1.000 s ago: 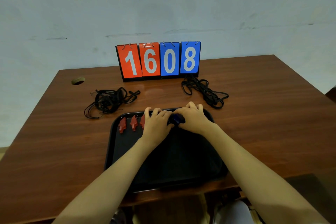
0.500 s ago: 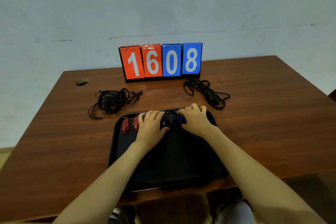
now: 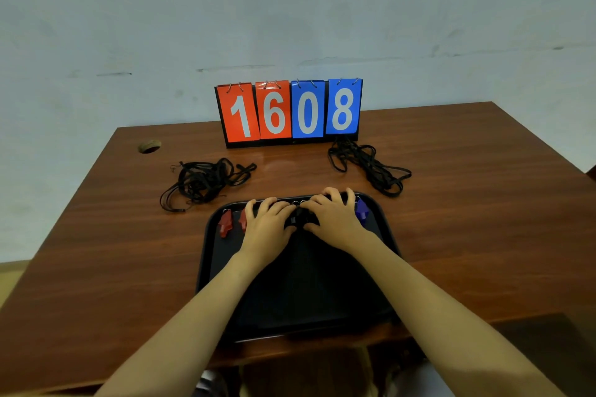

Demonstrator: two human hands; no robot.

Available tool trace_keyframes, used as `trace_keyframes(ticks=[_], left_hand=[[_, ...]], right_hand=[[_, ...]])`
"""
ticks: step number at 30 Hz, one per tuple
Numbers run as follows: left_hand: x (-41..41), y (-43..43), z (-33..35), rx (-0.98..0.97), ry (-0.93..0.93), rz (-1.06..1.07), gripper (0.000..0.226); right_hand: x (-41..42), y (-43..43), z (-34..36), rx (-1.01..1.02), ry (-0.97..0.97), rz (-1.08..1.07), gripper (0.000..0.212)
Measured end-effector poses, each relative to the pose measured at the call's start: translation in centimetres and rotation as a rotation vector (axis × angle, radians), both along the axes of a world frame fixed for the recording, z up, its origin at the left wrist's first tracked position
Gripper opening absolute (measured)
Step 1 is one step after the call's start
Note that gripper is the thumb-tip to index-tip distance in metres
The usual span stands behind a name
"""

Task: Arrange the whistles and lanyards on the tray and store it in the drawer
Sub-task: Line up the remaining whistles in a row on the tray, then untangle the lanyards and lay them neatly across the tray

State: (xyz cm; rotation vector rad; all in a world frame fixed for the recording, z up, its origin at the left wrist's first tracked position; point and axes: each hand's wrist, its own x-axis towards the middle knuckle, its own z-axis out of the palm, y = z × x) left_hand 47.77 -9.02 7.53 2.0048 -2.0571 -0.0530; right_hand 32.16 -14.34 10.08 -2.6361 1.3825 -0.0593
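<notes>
A black tray (image 3: 383,284) lies on the wooden table (image 3: 467,235) in front of me. Whistles sit in a row along its far edge: a red whistle (image 3: 225,224) at the left, a second red one (image 3: 243,220) half hidden by my left hand (image 3: 269,229), dark whistles (image 3: 298,217) in the middle, a blue whistle (image 3: 362,210) at the right. Both hands rest palm down over the row, and my right hand (image 3: 332,219) and left hand pinch the dark whistles between their thumbs and fingers. Two piles of black lanyards lie off the tray, the left lanyard pile (image 3: 203,182) and the right lanyard pile (image 3: 367,166).
A flip scoreboard (image 3: 290,111) reading 1608 stands at the back of the table against the wall. A round cable hole (image 3: 149,146) is at the far left corner. The tray's near edge overhangs the table front slightly.
The camera view shifted slightly. My hands slid a little to the right along the row, uncovering dark whistles between them; the blue whistle now shows to the right of my right hand.
</notes>
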Motion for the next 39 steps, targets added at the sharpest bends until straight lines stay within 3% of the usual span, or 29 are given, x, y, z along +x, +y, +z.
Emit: trace_keyframes(ticks=[12,17,26,31,36,39], left_hand=[[-0.6,0.4,0.3,-0.025,-0.014,0.015,0.044],[-1.1,0.2,1.0,-0.016,0.038,-0.028,0.054],[-3.9,-4.4,2.7,-0.098,0.125,-0.164,0.040],[-8.2,-9.4,4.4,0.109,0.168,-0.225,0.039],[-11.6,-13.9,4.6,0.328,0.074,-0.297,0.050],[-12.7,-15.4,3.9,0.395,0.001,-0.367,0.056]], right_hand=[[-0.4,0.2,-0.1,0.025,-0.034,-0.032,0.052],[-1.4,-0.2,0.4,-0.036,-0.126,-0.068,0.041],[-5.5,-4.3,2.6,-0.047,-0.223,-0.314,0.037],[-9.8,-7.9,3.3,0.018,-0.190,-0.513,0.038],[-12.1,-10.3,1.7,0.223,-0.022,-0.416,0.047],[-12.5,-10.6,-0.3,0.125,-0.035,-0.422,0.039]])
